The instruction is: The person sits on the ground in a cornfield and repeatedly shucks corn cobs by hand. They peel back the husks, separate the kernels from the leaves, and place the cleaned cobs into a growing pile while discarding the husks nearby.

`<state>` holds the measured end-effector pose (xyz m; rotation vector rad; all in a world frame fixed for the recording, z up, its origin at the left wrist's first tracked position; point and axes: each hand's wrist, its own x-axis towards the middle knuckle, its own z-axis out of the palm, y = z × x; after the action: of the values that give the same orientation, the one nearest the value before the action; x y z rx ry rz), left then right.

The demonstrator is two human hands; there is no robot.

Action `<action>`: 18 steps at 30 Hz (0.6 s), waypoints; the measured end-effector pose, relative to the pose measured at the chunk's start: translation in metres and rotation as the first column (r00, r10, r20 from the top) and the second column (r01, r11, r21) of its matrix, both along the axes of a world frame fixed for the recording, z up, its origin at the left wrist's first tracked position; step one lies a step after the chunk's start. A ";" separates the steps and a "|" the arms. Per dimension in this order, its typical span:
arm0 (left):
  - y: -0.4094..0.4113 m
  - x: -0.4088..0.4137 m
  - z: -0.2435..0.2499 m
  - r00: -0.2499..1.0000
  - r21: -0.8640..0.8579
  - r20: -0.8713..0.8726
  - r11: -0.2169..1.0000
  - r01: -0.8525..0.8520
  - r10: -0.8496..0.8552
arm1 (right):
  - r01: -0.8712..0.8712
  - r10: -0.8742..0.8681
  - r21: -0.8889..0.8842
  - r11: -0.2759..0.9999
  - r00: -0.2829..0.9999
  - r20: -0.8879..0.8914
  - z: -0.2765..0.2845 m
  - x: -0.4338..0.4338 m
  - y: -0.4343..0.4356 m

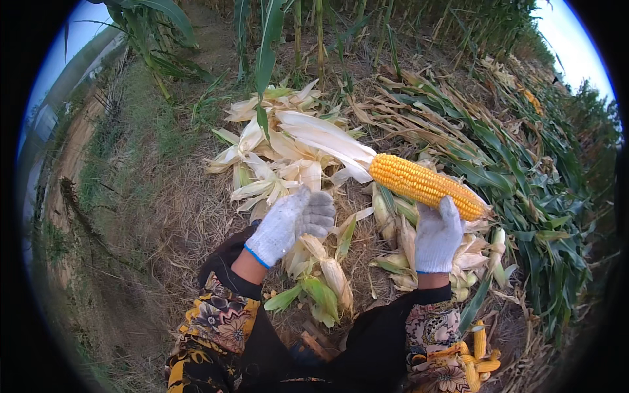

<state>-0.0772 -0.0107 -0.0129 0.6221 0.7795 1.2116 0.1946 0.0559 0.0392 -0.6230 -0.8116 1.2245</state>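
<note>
My right hand (439, 236), in a white knit glove, grips a yellow ear of corn (427, 186) near its tip, thumb against the kernels. From the ear's other end, pale peeled-back husk (327, 135) trails toward the upper left. My left hand (295, 223), gloved the same way, is half curled with nothing visible in it. It sits apart from the ear, just in front of a heap of empty husks (275, 167). More husks, some green (317, 299), lie on the ground between my forearms.
Unhusked ears (385, 213) lie beneath and around my right hand. Several bare yellow cobs of corn (474, 361) are piled by my right sleeve. Cut cornstalks (491, 142) spread along the right side. Standing corn plants (319, 39) rise ahead, and dry straw (191, 211) covers the ground.
</note>
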 end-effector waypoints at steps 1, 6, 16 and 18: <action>0.002 0.018 -0.001 0.991 -0.016 0.064 0.993 0.121 -0.120 | -0.084 0.084 -0.006 0.996 0.996 0.003 0.000 -0.016 -0.012; 0.039 0.051 0.003 0.861 -0.075 0.400 0.947 -0.313 0.316 | -0.476 0.266 0.047 0.878 0.568 0.779 0.004 -0.031 -0.048; 0.022 0.041 0.009 0.900 0.093 0.362 0.951 -0.294 0.243 | -0.518 0.610 -0.372 0.770 0.426 0.668 -0.021 -0.068 -0.063; 0.027 0.035 0.010 0.912 0.127 0.358 0.957 -0.261 0.201 | -0.584 0.716 -0.450 0.676 0.374 0.590 -0.020 -0.064 -0.057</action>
<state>-0.0421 0.0159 -0.0033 0.4468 0.4643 1.5702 0.1309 -0.0011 0.0194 -1.0194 -1.8037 1.8178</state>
